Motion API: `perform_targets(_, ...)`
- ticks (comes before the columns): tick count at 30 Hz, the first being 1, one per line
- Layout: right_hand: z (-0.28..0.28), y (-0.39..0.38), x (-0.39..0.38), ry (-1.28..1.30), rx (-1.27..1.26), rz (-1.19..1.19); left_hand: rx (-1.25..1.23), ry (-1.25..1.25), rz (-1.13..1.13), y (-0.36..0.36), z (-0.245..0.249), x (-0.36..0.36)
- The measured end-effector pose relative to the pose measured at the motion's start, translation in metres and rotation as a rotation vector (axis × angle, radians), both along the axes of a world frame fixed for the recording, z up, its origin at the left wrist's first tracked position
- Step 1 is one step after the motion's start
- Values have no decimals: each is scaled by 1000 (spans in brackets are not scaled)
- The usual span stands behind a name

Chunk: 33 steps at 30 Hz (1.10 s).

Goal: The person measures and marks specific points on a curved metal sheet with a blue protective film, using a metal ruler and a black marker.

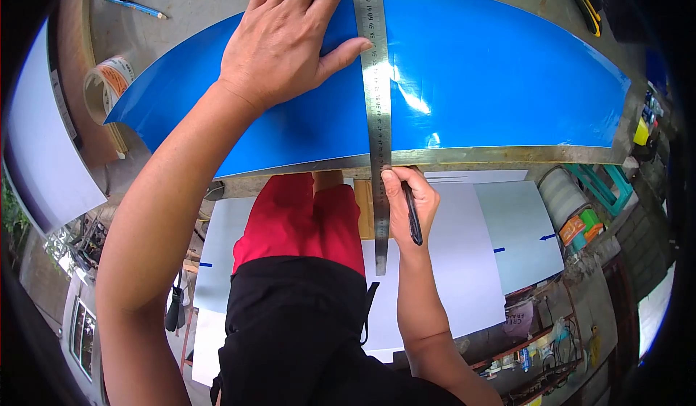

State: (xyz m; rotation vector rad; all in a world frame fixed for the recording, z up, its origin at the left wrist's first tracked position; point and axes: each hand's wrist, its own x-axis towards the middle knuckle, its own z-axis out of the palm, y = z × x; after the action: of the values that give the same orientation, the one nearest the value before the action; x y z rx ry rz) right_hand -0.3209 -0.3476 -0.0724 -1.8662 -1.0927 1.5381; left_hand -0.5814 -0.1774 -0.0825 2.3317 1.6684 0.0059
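Observation:
A glossy blue sheet [500, 65] lies on the work table, and a long steel ruler [376, 116] crosses it, its near end reaching past the table's front edge. My left hand [290, 40] rests flat on the sheet, fingers stretched toward the far side and thumb on the ruler's left edge. Beside the near part of the ruler, my right hand [415, 201] is closed around a black pen [413, 217] that points down toward my body. The right thumb and index finger are at the ruler's right edge. What the left fingertips touch is cut off at the top.
A blue pencil-like stick [138, 7] lies at the far left, near a tape roll [107, 87]. A yellow-and-black cutter [582, 3] is at the far right. Below the table edge are white sheets [449, 261], a teal plastic frame [605, 185] and a cluttered shelf [533, 355].

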Motion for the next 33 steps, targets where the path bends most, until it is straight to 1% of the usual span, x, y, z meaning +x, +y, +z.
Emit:
perform_targets(5, -2, 0, 0, -6, 25, 10, 9, -9, -3, 0, 0, 0)
perform_targets(14, 1, 2, 1, 24, -31, -2, 32, 11, -14, -1, -2, 0)
perform_targets(16, 2, 2, 4, -16, 37, 80, 39, -10, -3, -1, -1, 0)
perform_targets(17, 5, 1, 7, -18, 34, 76, 37, -12, -8, -2, -2, 0)
perform_targets(19, 14, 4, 16, -89, 176, 133, 48, -11, -4, -1, -3, -1)
perform_targets(20, 21, 7, 19, -89, 175, 130, 47, -11, -6, -1, -4, -1)
perform_targets(22, 37, 11, 24, -120, 318, 102, 58, -12, 4, -2, -5, 0)
perform_targets(23, 37, 10, 27, -64, 349, 90, 56, -14, 3, -3, -6, 0)
perform_targets(24, 39, 10, 25, -67, 349, 88, 63, -14, 4, -2, -6, 1)
perform_targets(26, 39, 14, 15, 132, 387, -33, 71, -16, 4, -2, -6, 1)
perform_targets(27, 33, 17, 12, 136, 434, -10, 79, -8, 0, -2, -5, 1)
perform_targets(33, 6, 30, -9, 127, 447, -49, 97, -18, -2, -3, -4, 1)
